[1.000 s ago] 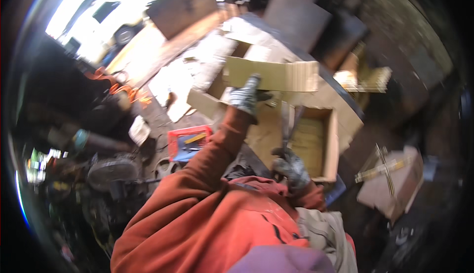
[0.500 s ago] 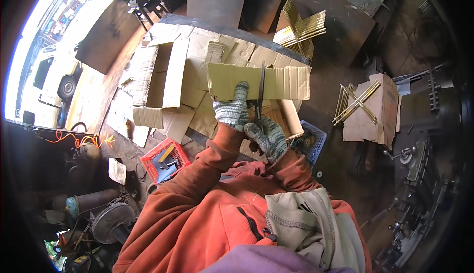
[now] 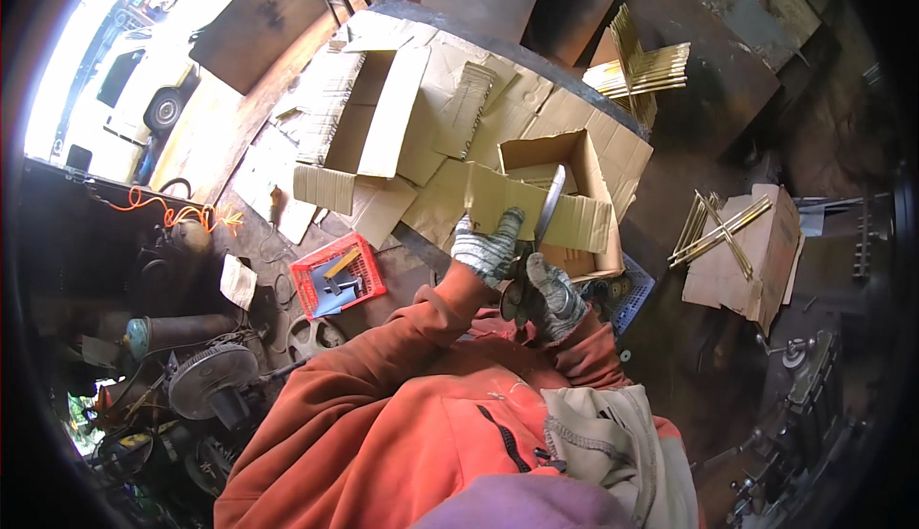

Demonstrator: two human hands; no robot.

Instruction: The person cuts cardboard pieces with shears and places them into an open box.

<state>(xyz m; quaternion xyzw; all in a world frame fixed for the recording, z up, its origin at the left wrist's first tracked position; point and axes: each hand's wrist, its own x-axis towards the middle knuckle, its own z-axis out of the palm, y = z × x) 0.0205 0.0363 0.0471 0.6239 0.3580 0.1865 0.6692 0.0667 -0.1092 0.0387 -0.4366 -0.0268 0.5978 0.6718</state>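
A flat strip of tan cardboard (image 3: 495, 196) is pinched in my gloved left hand (image 3: 488, 245), with the thumb lying over its face. My gloved right hand (image 3: 557, 299) is around the dark handles of a pair of large scissors (image 3: 549, 205). One long blade lies across the front of the strip, just right of my left thumb; the other blade is mostly hidden behind the cardboard. Right behind the strip stands an open cardboard box (image 3: 596, 180), partly covered by it.
A longer open box (image 3: 394, 127) sits at left on flattened cardboard sheets (image 3: 459, 184) covering the table. Below are a red crate (image 3: 304, 285) of tools and a blue crate (image 3: 632, 301). Bundled golden rods (image 3: 637, 74) stand far right; more rods (image 3: 728, 232) rest on another box (image 3: 742, 275).
The view has shifted, so the surroundings sit further right. The strip is lower and tilts down to the right. The scissors have turned, showing the blade's broad side, and my right-hand grip looks looser.
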